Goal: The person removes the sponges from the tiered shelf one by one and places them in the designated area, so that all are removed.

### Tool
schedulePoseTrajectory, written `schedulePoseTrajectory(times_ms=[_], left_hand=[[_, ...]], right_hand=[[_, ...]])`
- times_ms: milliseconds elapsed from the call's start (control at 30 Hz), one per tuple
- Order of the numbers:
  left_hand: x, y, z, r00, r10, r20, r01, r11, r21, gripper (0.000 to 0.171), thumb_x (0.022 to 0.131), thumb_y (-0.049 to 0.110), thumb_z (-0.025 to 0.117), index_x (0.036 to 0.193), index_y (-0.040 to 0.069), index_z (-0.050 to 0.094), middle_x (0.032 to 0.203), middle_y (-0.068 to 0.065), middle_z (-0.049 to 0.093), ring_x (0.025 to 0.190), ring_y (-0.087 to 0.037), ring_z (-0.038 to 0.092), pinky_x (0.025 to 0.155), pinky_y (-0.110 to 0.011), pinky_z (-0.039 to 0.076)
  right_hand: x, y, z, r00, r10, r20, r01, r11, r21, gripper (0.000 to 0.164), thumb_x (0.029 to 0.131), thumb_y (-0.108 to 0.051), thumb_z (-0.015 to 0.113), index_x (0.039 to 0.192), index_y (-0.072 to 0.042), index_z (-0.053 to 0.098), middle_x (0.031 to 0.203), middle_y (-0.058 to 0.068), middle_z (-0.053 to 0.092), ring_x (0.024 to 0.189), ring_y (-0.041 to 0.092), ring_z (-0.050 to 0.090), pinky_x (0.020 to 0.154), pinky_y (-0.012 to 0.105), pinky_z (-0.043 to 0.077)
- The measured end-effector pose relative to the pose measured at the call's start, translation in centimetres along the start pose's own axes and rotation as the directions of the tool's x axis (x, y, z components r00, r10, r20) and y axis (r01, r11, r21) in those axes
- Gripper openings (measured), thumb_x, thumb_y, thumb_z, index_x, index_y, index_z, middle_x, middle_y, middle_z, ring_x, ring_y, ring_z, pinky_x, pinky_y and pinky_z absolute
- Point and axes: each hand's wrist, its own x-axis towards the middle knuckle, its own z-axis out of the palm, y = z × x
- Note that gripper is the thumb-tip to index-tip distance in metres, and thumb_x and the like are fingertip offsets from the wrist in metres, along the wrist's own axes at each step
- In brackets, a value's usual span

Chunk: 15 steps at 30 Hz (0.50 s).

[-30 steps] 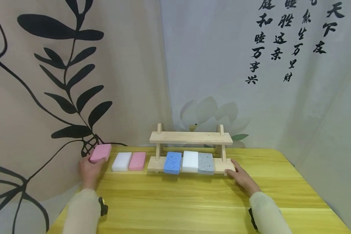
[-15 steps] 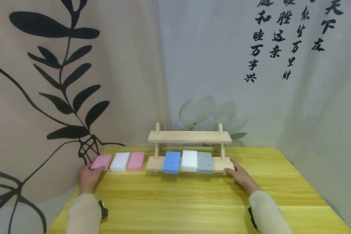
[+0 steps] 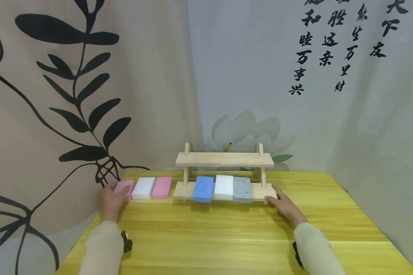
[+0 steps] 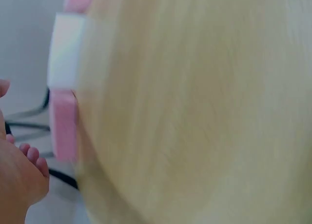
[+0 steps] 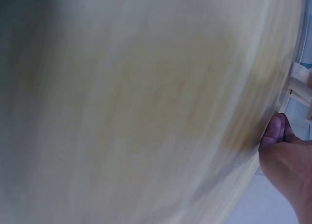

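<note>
Left of the wooden rack [image 3: 224, 159], the left hand [image 3: 111, 204], fingers loose and gripping nothing, rests beside the outermost pink sponge [image 4: 63, 129], which abuts a white sponge [image 3: 143, 188], perhaps keeping 3 aligned. The right hand [image 3: 287, 208] pinches the rack's right end, probably steadying it.

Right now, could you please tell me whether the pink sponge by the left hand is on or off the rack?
Off: the pink sponge is beside a white sponge on the table, left of the rack.

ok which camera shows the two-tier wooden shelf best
The head view: the two-tier wooden shelf shows both tiers there. The right wrist view catches only a cropped bit at its edge; the left wrist view shows none.
</note>
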Motion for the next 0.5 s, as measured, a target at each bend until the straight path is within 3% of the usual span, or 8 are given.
schedulePoseTrajectory(times_ms=[233, 500], left_hand=[[-0.8, 4.2, 2.2, 0.995, 0.104, 0.008, -0.102, 0.988, -0.115, 0.084, 0.092, 0.037, 0.068, 0.152, -0.005, 0.027, 0.145, -0.032, 0.033, 0.132, -0.046, 0.034, 0.109, -0.057, 0.031], [-4.1, 8.3, 6.3, 0.981, 0.186, 0.053, -0.171, 0.964, -0.204, 0.086, 0.090, 0.041, 0.071, 0.151, -0.001, 0.029, 0.142, -0.024, 0.036, 0.127, -0.040, 0.036, 0.103, -0.053, 0.038]], right_hand=[[-0.1, -0.2, 0.0, 1.000, -0.013, 0.010, 0.013, 1.000, 0.000, 0.086, 0.099, -0.048, 0.054, 0.160, -0.013, 0.004, 0.157, 0.034, 0.015, 0.143, 0.050, 0.018, 0.113, 0.063, 0.020], [-0.4, -0.2, -0.1, 1.000, -0.023, 0.021, 0.023, 1.000, 0.021, 0.086, 0.100, -0.046, 0.054, 0.160, -0.012, 0.003, 0.156, 0.035, 0.017, 0.142, 0.050, 0.021, 0.112, 0.062, 0.024]])
